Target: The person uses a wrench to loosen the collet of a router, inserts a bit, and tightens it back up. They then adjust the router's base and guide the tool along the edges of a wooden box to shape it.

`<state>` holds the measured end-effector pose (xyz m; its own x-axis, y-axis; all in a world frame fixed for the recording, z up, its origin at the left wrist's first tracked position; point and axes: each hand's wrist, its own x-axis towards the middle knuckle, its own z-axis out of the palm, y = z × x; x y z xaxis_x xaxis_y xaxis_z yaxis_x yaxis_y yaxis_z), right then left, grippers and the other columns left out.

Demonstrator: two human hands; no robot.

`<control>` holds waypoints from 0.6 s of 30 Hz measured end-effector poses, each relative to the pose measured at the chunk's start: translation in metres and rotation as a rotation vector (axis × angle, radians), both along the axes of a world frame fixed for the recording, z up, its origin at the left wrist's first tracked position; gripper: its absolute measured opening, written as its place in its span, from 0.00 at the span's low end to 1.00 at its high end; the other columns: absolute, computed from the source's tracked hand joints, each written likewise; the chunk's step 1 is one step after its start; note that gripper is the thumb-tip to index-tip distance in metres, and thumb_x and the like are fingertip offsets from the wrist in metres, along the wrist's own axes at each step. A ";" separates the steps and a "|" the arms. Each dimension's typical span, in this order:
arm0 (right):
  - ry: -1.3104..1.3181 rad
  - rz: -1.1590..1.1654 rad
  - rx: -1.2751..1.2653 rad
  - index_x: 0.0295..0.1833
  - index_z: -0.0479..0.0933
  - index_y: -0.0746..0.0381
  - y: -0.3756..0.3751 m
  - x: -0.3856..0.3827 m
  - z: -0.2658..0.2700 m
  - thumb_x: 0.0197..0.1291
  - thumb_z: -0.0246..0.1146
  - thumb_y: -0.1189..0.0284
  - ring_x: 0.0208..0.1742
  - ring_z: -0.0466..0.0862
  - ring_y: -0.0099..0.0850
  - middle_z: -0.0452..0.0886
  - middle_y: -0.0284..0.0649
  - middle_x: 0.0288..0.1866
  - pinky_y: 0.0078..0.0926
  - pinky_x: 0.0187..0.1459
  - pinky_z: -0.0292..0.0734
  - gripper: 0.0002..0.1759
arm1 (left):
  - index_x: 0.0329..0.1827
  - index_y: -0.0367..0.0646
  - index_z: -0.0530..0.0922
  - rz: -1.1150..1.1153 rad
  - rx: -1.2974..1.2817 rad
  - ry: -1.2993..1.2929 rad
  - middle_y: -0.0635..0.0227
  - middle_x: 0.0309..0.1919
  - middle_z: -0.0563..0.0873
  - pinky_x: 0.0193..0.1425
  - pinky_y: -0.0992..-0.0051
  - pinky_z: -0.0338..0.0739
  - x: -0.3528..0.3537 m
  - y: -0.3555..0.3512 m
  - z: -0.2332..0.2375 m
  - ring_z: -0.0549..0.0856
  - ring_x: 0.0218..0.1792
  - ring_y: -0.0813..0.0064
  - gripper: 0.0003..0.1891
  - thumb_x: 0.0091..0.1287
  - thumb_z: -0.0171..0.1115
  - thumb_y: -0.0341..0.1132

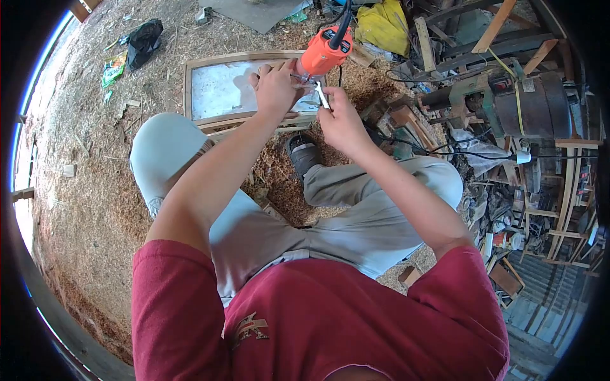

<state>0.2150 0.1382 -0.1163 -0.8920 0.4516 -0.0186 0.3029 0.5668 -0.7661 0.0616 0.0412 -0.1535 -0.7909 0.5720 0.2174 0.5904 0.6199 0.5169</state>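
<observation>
An orange trim router (321, 56) stands with its motor leaning to the upper right and a black cable rising from its top. My left hand (276, 90) is closed around the lower part of the router, its fingers partly hiding the base. Between the fingers of my right hand (344, 124) is a silver open-end wrench (323, 96), its head up against the router's lower end. Whether the jaw is seated on a nut is too small to tell. Beneath both hands lies a wooden frame (188, 89) around a whitish panel (213, 98).
Wood shavings (95, 209) cover the ground. A belt-driven machine (502, 105) and piled wood scraps crowd the right side. At the upper right lies a yellow sack (383, 26); a black plastic bag (143, 43) is at the upper left. A sandalled foot (304, 155) rests near the frame.
</observation>
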 end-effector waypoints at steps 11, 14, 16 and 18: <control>0.015 0.015 -0.010 0.72 0.59 0.71 -0.018 0.000 0.009 0.71 0.56 0.78 0.40 0.79 0.29 0.77 0.46 0.46 0.34 0.47 0.77 0.27 | 0.68 0.56 0.80 -0.012 -0.004 0.024 0.73 0.58 0.87 0.66 0.50 0.65 -0.001 -0.001 0.002 0.80 0.63 0.62 0.40 0.49 0.82 0.55; 0.028 0.059 0.006 0.76 0.58 0.72 -0.020 0.004 0.002 0.69 0.57 0.78 0.44 0.79 0.30 0.75 0.45 0.52 0.34 0.51 0.77 0.32 | 0.69 0.56 0.79 -0.009 -0.010 0.030 0.73 0.59 0.88 0.66 0.51 0.65 -0.001 0.000 0.000 0.80 0.63 0.62 0.41 0.50 0.82 0.56; 0.054 0.078 0.079 0.78 0.57 0.71 -0.027 0.004 0.003 0.67 0.58 0.78 0.44 0.79 0.29 0.74 0.44 0.55 0.31 0.51 0.77 0.35 | 0.68 0.57 0.80 -0.004 0.018 0.060 0.73 0.59 0.88 0.65 0.50 0.65 -0.003 0.000 -0.006 0.81 0.61 0.62 0.39 0.51 0.81 0.55; 0.059 0.066 0.138 0.80 0.56 0.70 -0.032 0.008 0.007 0.66 0.59 0.79 0.45 0.79 0.27 0.73 0.42 0.56 0.27 0.50 0.78 0.38 | 0.67 0.58 0.80 -0.003 0.069 0.102 0.73 0.58 0.88 0.63 0.46 0.66 -0.004 0.000 -0.010 0.83 0.58 0.60 0.37 0.52 0.80 0.54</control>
<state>0.2226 0.1066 -0.1090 -0.9176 0.3866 0.0927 0.2186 0.6854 -0.6946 0.0580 0.0410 -0.1634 -0.7609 0.5554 0.3356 0.6441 0.5832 0.4950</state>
